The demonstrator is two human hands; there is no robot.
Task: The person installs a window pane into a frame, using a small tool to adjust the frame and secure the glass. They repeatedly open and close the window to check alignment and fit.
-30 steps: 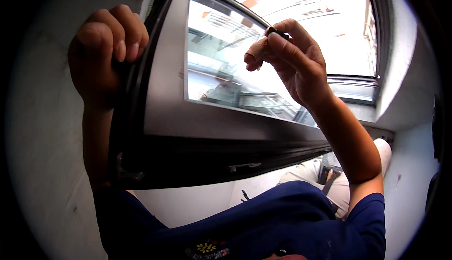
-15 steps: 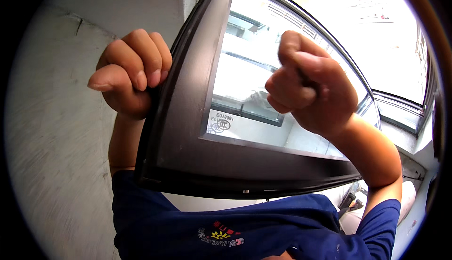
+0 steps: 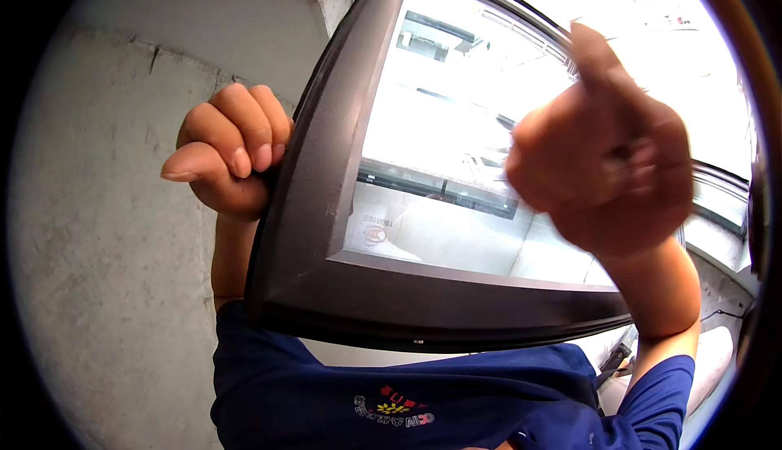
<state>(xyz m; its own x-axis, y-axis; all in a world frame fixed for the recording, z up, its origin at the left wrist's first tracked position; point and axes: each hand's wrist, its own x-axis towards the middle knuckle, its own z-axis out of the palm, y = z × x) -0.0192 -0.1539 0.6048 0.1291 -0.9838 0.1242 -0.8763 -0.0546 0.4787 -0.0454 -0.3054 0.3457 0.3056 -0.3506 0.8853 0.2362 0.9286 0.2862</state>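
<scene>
A dark-framed glass window sash (image 3: 313, 246) stands tilted before my chest, its pane (image 3: 440, 157) showing bright shapes through it. My left hand (image 3: 232, 149) is closed at the sash's left edge, fingers curled and knuckles up. In front of the pane's right side, raised toward the camera, is my right hand (image 3: 607, 161). One digit points up, while motion smears the other fingers; whether anything small is in them cannot be made out. It overlaps the glass in view, and contact is not visible.
A bare grey wall (image 3: 114, 230) runs along my left side. At the right lies a dark window frame (image 3: 721, 193) in front of the bright outdoors. Below it, dark items (image 3: 617, 360), partly hidden, lie behind my right arm.
My right hand has moved right and turned, one digit now pointing up. My left hand sits slightly lower in view, still at the sash's edge. The sash's outline has shifted a little.
</scene>
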